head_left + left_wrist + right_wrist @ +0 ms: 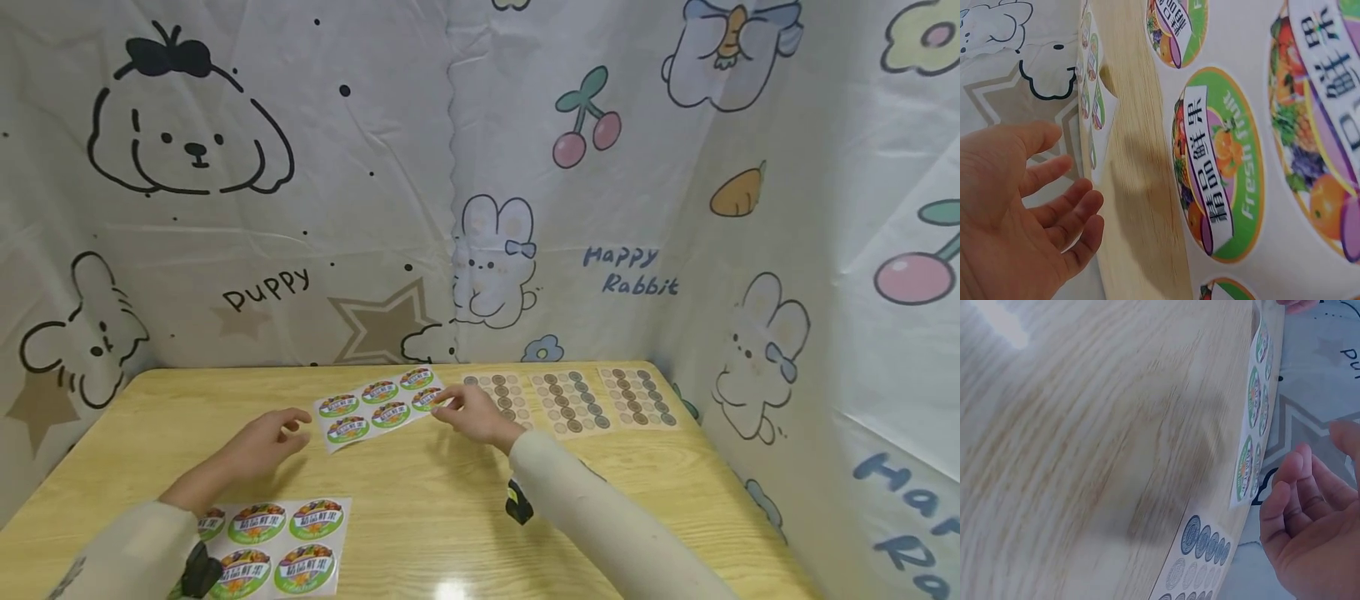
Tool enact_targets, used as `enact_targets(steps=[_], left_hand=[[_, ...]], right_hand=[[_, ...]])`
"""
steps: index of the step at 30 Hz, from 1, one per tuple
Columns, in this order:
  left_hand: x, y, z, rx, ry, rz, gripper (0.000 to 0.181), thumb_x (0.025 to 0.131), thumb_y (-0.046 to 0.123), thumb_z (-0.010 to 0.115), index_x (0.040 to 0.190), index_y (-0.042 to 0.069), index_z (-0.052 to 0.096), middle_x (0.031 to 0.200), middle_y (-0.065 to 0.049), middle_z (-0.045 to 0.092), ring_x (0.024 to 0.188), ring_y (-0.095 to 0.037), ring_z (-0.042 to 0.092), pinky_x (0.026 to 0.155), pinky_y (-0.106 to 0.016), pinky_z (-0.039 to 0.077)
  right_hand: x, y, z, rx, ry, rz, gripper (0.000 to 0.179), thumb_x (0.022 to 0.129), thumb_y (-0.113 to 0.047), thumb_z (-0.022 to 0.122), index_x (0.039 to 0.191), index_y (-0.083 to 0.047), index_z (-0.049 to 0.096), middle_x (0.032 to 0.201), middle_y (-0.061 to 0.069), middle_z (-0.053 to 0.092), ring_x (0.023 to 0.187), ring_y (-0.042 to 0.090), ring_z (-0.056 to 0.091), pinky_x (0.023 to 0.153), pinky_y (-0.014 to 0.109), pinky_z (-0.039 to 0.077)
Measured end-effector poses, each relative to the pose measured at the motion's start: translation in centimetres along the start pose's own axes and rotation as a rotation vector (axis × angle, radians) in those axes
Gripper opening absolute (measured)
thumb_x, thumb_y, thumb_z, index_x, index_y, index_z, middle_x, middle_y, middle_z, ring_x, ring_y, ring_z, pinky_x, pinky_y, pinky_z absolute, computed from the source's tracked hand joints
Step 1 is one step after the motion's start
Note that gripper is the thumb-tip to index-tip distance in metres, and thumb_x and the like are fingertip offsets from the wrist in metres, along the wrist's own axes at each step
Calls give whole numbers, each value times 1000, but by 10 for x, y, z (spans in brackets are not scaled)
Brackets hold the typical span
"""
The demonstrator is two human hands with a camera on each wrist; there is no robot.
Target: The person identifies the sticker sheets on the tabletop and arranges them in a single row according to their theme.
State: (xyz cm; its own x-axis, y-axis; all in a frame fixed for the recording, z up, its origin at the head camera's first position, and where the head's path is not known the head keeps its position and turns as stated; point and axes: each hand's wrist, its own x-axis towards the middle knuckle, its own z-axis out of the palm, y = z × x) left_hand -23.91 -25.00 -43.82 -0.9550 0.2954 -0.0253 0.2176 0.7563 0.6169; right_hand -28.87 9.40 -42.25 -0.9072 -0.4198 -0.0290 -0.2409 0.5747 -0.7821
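Observation:
A sheet of oval fruit stickers [381, 407] lies toward the back of the table, slightly slanted. Just off its left edge is my left hand [272, 442], fingers loosely bent with nothing between them; the left wrist view shows the same relaxed hand [1029, 206]. At the sheet's right end, my right hand [476, 414] hovers with its fingertips by the edge. Seen from the right wrist, that hand [1319, 519] has its thumb apart from its loosely curved fingers. A second fruit sticker sheet [339, 533] lies at the front left, partly behind my left sleeve.
Three sheets of small round brown and grey stickers [567, 403] lie in a row at the back right; my right hand partly covers the nearest one. A printed cloth [375, 208] hangs behind and beside the wooden table [420, 525].

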Motion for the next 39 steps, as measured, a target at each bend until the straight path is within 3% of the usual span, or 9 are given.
enact_targets(steps=[5,17,24,27,33,39], left_hand=[[8,6,3,-1,-14,35,41,102,14,56,136,-9,53,131,-38,54,108,-45,62,85,-51,56],[18,10,13,19,-39,56,43,104,17,53,139,-7,50,130,-37,51,116,-52,55,91,-59,52],[23,9,24,103,7,23,48,102,20,55,144,-4,48,127,-33,54,113,-45,58,91,-61,50],[27,10,28,162,33,9,52,101,22,58,145,-2,48,126,-34,54,107,-42,60,82,-56,52],[32,14,33,228,51,-41,55,97,21,65,145,-1,49,125,-33,53,102,-39,59,77,-53,53],[32,13,35,240,47,-30,52,93,16,69,141,2,55,124,-32,52,101,-38,57,76,-52,54]], right_hand=[[4,3,-1,9,-3,37,38,98,-20,66,129,2,65,99,14,65,72,12,57,64,23,50],[10,6,-2,-1,12,72,37,97,-19,66,129,1,65,97,11,60,70,12,53,61,22,46],[11,9,-1,-40,30,81,35,97,-19,66,125,2,66,104,13,58,84,16,53,66,23,45],[13,13,-1,-60,36,90,34,97,-20,67,124,0,68,106,12,58,90,17,52,70,24,44],[14,16,-1,-69,31,86,34,96,-20,68,124,0,68,104,12,59,85,15,52,67,23,45],[15,16,-1,-65,31,103,35,96,-19,67,125,0,67,103,12,59,78,14,52,62,23,45]])
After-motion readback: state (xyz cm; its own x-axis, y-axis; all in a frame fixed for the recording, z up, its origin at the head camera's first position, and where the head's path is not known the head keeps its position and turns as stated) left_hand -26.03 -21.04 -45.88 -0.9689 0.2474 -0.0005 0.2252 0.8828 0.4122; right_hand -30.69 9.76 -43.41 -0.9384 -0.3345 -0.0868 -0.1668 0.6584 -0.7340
